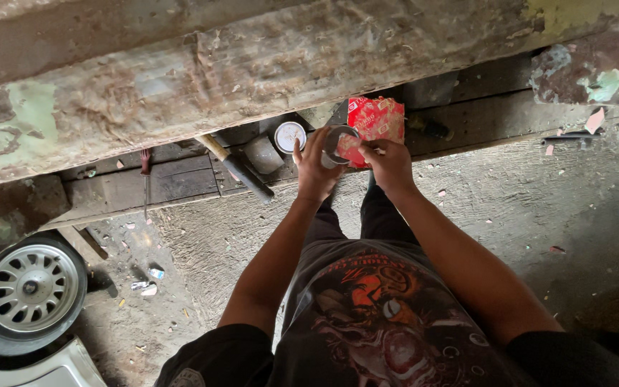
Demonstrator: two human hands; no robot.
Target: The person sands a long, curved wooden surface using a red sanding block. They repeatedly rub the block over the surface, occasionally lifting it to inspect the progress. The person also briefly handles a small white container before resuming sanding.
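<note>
My left hand (314, 166) grips a dark metal cylinder (339, 141), round and open at the top, part way inside a red cardboard box (376, 120). My right hand (390, 162) holds the lower edge of that red box. Both hands are raised in front of me over a low wooden shelf (173, 183) under a worn, peeling beam (252, 72).
On the shelf lie a white round can lid (289, 136), a grey cylinder (264, 154), a wooden-handled tool (234, 168) and a red-handled screwdriver (145, 175). A car wheel (26, 290) stands at lower left. Scraps litter the concrete floor (510, 201).
</note>
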